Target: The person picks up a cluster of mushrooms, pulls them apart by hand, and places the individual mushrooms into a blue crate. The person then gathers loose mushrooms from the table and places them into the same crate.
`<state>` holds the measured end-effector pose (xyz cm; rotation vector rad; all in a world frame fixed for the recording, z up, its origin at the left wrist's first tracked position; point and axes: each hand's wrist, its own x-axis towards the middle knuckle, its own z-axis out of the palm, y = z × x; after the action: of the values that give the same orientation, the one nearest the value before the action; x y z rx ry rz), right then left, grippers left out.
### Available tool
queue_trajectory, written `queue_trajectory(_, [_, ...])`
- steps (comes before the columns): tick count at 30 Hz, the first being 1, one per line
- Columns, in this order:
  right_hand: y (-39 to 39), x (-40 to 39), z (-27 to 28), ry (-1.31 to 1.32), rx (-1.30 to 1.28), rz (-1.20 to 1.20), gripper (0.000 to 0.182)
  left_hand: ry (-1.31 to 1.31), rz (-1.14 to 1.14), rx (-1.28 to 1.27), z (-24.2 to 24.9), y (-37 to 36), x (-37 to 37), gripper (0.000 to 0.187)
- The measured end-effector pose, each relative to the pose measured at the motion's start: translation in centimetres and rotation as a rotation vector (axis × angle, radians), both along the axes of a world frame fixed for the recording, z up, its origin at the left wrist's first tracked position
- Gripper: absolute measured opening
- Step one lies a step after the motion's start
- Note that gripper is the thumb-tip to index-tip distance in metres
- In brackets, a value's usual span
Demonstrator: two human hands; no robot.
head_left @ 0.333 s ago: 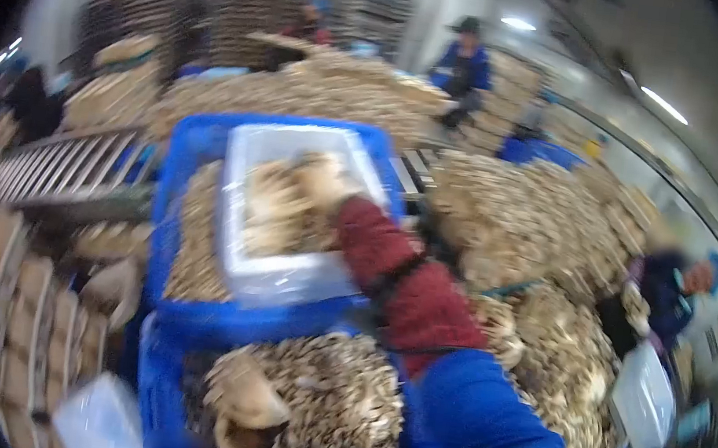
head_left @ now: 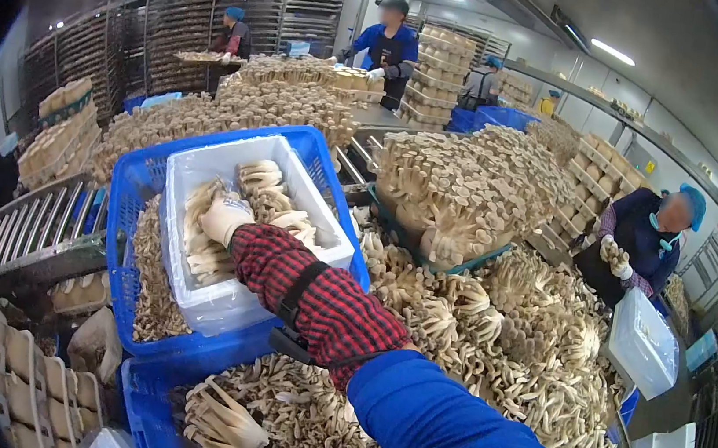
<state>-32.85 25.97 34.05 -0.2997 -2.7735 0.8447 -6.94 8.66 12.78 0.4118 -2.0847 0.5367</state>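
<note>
My right hand [head_left: 227,219], in a pale glove, is inside a white foam box [head_left: 186,279] lined with clear plastic. Its fingers curl over a bunch of mushrooms [head_left: 206,258] at the box's left side; the fingertips are partly hidden. More long-stemmed mushrooms [head_left: 262,179] lie along the back and right of the box. The box rests tilted on a blue crate [head_left: 120,263] with loose mushrooms in it. In a second blue crate [head_left: 139,407] nearer me, a large mushroom clump [head_left: 223,421] lies on small pieces. My left hand is out of view.
A big heap of mushrooms [head_left: 521,357] spreads to the right, with dense clusters [head_left: 470,184] standing behind it. A roller conveyor [head_left: 36,223] runs at the left. One co-worker [head_left: 640,243] stands at the right, beside another white box [head_left: 644,345]; another [head_left: 388,50] works at the back.
My view has swung and sharpened. Within the white box, my right hand has shifted from the back right toward the left side.
</note>
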Motion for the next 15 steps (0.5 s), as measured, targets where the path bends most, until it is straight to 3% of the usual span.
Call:
queue_trajectory(1, [0.3, 0.0, 0.0, 0.008, -0.003, -0.003, 0.064, 0.200, -0.042, 0.102, 5.6, 2.5, -0.3, 0.045])
queue_trajectory(5, [1.9, 5.4, 2.6, 0.335, -0.177, 0.267, 0.063, 0.282, -0.125, 0.098, 7.0, 2.2, 0.2, 0.040])
queue_trajectory(6, [3.7, 1.6, -2.3, 0.457, 0.038, 0.453, 0.051, 0.280, -0.131, 0.151, 7.9, 2.5, 0.9, 0.035])
queue_trajectory(7, [2.7, 11.6, 2.4, 0.876, 0.172, 0.378, 0.036, -0.033, 0.158, -0.435, 6.1, 0.8, 1.6, 0.024])
queue_trajectory(8, [3.9, 13.2, 2.5, 0.311, -0.575, 0.592, 0.028, 0.299, 0.010, -0.401, 14.2, 3.0, 3.0, 0.022])
queue_trajectory(9, [3.4, 17.4, 3.1, 0.616, -0.199, 0.619, 0.027, 0.212, -0.039, -0.990, 10.5, -1.5, 2.8, 0.026])
queue_trajectory(10, [3.1, 20.9, 4.1, 0.550, -0.308, 0.650, 0.027, -0.138, -0.614, -0.496, -0.3, -4.8, 2.9, 0.044])
queue_trajectory(11, [2.5, 24.4, 4.6, 0.302, -0.219, 0.550, 0.025, 0.036, -0.370, -1.067, 5.0, -6.3, 3.5, 0.028])
queue_trajectory(12, [2.0, 27.3, 4.5, 0.100, -0.351, 0.536, 0.022, 0.242, -0.129, -1.616, 11.1, -4.4, 2.5, 0.017])
queue_trajectory(13, [2.2, 28.6, 2.6, 0.126, -0.378, 0.613, 0.021, 0.189, -0.015, -1.082, 12.1, -2.5, 4.2, 0.036])
queue_trajectory(14, [1.7, 30.6, 2.0, 0.017, -0.454, 0.548, 0.023, 0.282, -0.092, -1.059, 13.6, -2.1, 4.3, 0.033])
queue_trajectory(15, [1.5, 31.7, 1.1, 0.067, -0.425, 0.579, 0.023, -0.012, -0.324, -1.189, 12.9, -3.0, 4.5, 0.033])
